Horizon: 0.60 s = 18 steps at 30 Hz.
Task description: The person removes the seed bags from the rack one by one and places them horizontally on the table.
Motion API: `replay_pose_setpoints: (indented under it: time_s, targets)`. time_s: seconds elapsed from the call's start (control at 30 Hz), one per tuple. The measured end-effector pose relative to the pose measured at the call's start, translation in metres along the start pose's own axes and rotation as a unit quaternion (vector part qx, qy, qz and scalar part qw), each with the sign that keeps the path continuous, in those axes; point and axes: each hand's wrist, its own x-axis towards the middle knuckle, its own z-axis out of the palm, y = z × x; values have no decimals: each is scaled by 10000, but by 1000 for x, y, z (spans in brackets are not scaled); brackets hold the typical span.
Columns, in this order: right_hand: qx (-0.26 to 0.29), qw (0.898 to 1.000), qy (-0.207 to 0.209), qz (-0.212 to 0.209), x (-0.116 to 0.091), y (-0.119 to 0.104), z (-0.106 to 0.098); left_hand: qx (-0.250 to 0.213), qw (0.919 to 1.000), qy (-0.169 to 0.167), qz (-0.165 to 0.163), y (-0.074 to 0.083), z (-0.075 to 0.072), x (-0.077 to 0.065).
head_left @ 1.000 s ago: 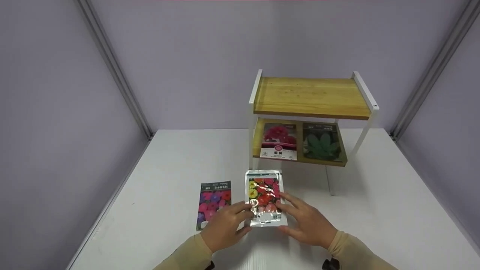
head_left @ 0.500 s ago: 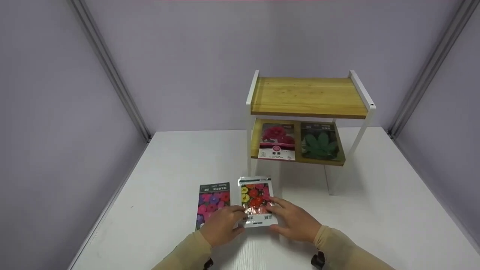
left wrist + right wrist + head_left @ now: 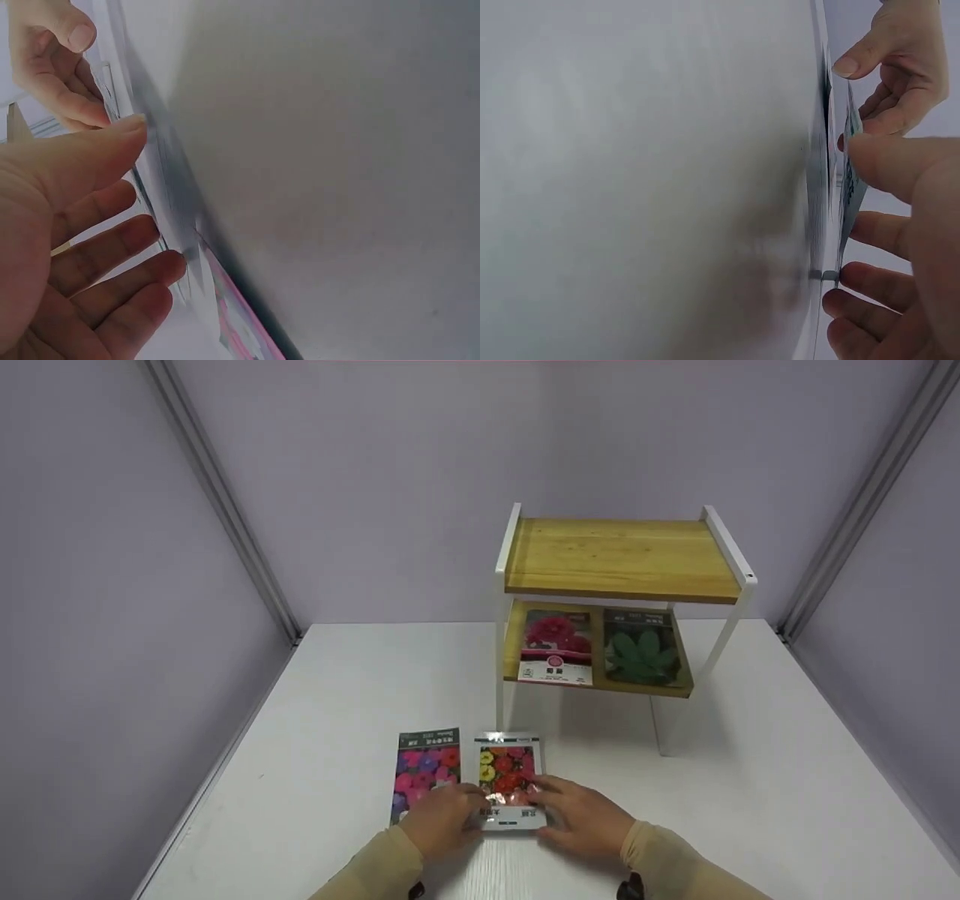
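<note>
A silver-edged seed packet [image 3: 508, 780], printed with red and yellow flowers, lies face up between both hands, close over the white table. My left hand [image 3: 444, 819] holds its near left edge with bent fingers, covering that corner. On the opposite edge my right hand [image 3: 589, 819] grips it with thumb and fingers. The right wrist view shows this packet [image 3: 853, 180] nearly edge-on, slightly tilted. Left of it, a second seed packet [image 3: 427, 765] with pink and purple flowers lies on the table, its lower part behind the left hand.
A two-tier wooden shelf [image 3: 622, 556] with white side frames stands behind and to the right. Its lower board carries a pink-flower seed packet [image 3: 556, 645] and a green-leaf seed packet [image 3: 643, 649]. Pale walls enclose the white table [image 3: 337, 690].
Both hands have brought the red and yellow flower packet down and a little left, toward the person. It now lines up beside the pink and purple packet, which has stayed in place.
</note>
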Motion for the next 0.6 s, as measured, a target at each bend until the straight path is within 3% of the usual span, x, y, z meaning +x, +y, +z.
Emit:
replay_pose_setpoints:
  time_s: [0.17, 0.6]
  targets:
    - [-59, 9997, -227, 29, 1, 0, 1, -198, 9997, -150, -39, -3, 2, 1]
    - [-360, 9991, -239, -38, 3, -2, 1, -350, 9990, -268, -95, -7, 6, 2]
